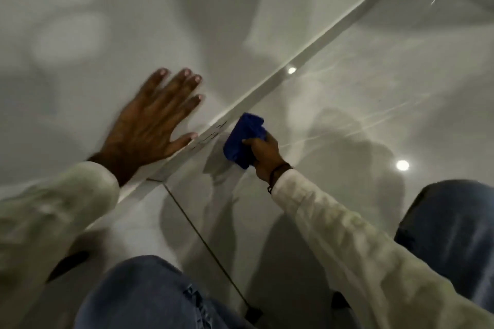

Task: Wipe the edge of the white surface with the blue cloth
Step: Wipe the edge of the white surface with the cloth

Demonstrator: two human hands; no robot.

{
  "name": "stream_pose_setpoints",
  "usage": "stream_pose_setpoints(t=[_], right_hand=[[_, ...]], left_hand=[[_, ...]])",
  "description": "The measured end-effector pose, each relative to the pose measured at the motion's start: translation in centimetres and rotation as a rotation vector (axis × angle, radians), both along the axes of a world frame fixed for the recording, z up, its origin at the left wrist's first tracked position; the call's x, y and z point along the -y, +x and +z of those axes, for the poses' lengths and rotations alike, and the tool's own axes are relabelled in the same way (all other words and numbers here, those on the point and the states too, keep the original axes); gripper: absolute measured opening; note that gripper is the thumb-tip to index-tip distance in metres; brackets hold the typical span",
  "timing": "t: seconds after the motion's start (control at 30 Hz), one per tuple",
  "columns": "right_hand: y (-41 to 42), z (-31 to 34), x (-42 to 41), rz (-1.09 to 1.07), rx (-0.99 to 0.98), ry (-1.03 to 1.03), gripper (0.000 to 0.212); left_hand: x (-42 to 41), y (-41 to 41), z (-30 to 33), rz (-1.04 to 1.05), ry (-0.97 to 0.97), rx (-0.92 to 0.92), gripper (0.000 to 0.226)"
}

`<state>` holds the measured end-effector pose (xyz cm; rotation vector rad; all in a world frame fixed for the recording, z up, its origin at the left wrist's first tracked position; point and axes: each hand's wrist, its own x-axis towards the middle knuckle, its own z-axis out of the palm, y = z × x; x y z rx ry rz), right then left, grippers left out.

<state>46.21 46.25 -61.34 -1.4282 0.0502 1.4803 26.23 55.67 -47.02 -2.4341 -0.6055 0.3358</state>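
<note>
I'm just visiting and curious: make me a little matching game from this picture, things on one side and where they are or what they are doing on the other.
Things:
1. left hand
2. right hand
3. blue cloth
4. jeans

States:
A. bunched up, close beside the edge of the white surface
B. at the bottom of the view, worn on the person's legs
C. flat, fingers spread on the white surface
D. gripping the cloth, dark band at the wrist

Pairs: 1-C, 2-D, 3-A, 4-B
</note>
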Motion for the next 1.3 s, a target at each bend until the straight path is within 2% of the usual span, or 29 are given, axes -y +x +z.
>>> stream_pose_setpoints(t=[0.2, 0.33, 0.4, 0.5, 0.57, 0.7, 0.77, 0.83, 0.9, 1.0, 1.1, 1.2, 1.3], right_hand=[[-2.7, -5.1, -4.2, -0.011, 0.147, 0.065, 0.048], [-7.9, -4.3, -5.4, -0.005, 0.209, -0.013, 0.036], [-11.3, -4.1, -4.4, 0.069, 0.169, -0.014, 0.033], [-14.2, -4.4, -2.1, 0.209, 0.006, 0.031, 0.031], [-12.5, -4.5, -2.7, 0.149, -0.016, 0.019, 0.029], [-3.8, -4.5, -7.0, -0.129, 0.042, 0.022, 0.022], [-1.6, -4.8, -8.1, -0.167, 0.061, 0.017, 0.025], [-3.4, -4.4, -7.6, -0.119, 0.134, -0.013, 0.033], [-7.5, -4.4, -6.2, -0.055, 0.185, -0.036, 0.03], [-13.7, -5.0, -3.3, 0.094, 0.032, -0.018, 0.017], [-17.0, -5.4, -2.6, 0.205, -0.116, -0.016, 0.027], [-14.1, -4.6, -3.8, 0.168, -0.117, -0.004, 0.041], [-6.9, -4.3, -6.2, -0.032, -0.034, 0.014, 0.034]], left_hand=[[-2.7, -1.5, -2.0, -0.173, 0.223, -0.067, 0.078], [-3.2, -1.6, -2.6, -0.231, 0.247, -0.039, 0.074], [-3.4, -1.7, -2.8, -0.247, 0.279, -0.039, 0.074], [-3.3, -1.7, -2.9, -0.259, 0.28, -0.027, 0.073], [-3.2, -1.8, -2.8, -0.246, 0.274, -0.022, 0.073], [-2.8, -1.7, -2.6, -0.215, 0.218, -0.022, 0.073], [-2.8, -1.7, -2.5, -0.21, 0.213, -0.028, 0.072], [-2.7, -1.6, -2.4, -0.209, 0.205, -0.027, 0.072], [-2.7, -1.5, -2.4, -0.209, 0.206, -0.026, 0.072], [-2.6, -1.5, -2.3, -0.197, 0.181, -0.017, 0.073], [-2.5, -1.4, -2.2, -0.192, 0.189, -0.025, 0.072], [-2.4, -1.4, -2.1, -0.19, 0.176, -0.023, 0.073], [-2.4, -1.3, -2.0, -0.18, 0.163, -0.03, 0.073]])
